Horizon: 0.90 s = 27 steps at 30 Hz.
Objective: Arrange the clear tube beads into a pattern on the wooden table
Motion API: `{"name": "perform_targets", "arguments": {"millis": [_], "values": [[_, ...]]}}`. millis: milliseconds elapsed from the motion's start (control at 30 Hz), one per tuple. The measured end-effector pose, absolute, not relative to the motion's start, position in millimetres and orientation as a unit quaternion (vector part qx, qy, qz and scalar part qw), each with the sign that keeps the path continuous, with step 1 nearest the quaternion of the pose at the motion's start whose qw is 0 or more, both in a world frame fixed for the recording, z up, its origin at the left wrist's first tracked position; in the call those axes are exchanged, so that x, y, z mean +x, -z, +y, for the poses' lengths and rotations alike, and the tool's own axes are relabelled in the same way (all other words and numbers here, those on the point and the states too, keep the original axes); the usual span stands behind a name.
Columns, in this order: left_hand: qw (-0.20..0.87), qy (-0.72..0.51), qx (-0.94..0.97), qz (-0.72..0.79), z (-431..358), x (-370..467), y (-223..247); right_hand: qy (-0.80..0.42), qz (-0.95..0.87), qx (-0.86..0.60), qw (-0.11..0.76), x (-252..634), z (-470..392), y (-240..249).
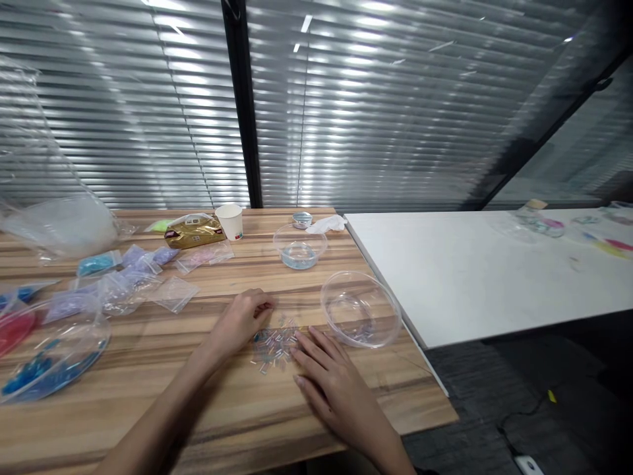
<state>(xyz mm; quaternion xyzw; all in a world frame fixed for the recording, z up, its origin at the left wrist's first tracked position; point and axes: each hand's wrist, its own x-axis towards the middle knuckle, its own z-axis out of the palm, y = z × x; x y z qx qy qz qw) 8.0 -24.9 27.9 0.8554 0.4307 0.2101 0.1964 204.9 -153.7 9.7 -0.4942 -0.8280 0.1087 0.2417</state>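
Note:
A loose pile of small tube-shaped beads [277, 344], clear and pastel, lies on the wooden table between my hands. At the pile's upper left, my left hand [244, 318] is closed, thumb and fingertips curled together. Whatever it may hold is hidden. My right hand [329, 377] lies open on the pile's right side, fingers stretched out and fingertips at the outer beads. Just beyond it stands a clear round plastic bowl [395, 323] with some beads at its bottom. Farther back is a second clear bowl [300, 256] holding pale blue pieces.
At left, small zip bags [131, 277] of beads lie near a large clear container [64, 379] with blue pieces. Behind are a gold packet [194, 232], a paper cup [229, 222], a crumpled tissue [327, 225] and a small tin [302, 220]. A white table [445, 277] adjoins on the right.

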Motion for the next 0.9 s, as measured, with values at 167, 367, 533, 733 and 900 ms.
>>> {"name": "perform_targets", "arguments": {"millis": [167,367,533,733,900], "values": [[0.19,-0.199,0.859,0.431,-25.8,9.2,-29.5,-0.106,-0.826,-0.495,0.246,205.0,-154.1,-10.1],[0.192,-0.204,0.862,0.421,-25.8,10.2,-28.7,-0.097,-0.827,-0.493,0.252,205.1,-154.1,-9.9],[0.193,-0.197,0.865,0.419,-29.6,11.8,-31.9,-0.108,-0.834,-0.489,0.232,205.4,-154.0,-10.5],[0.183,-0.183,0.867,0.426,-30.8,12.3,-30.9,-0.102,-0.836,-0.488,0.229,205.2,-153.8,-11.7],[0.177,-0.181,0.871,0.422,-30.4,12.4,-28.9,-0.095,-0.837,-0.485,0.236,205.1,-153.4,-12.0]]}}
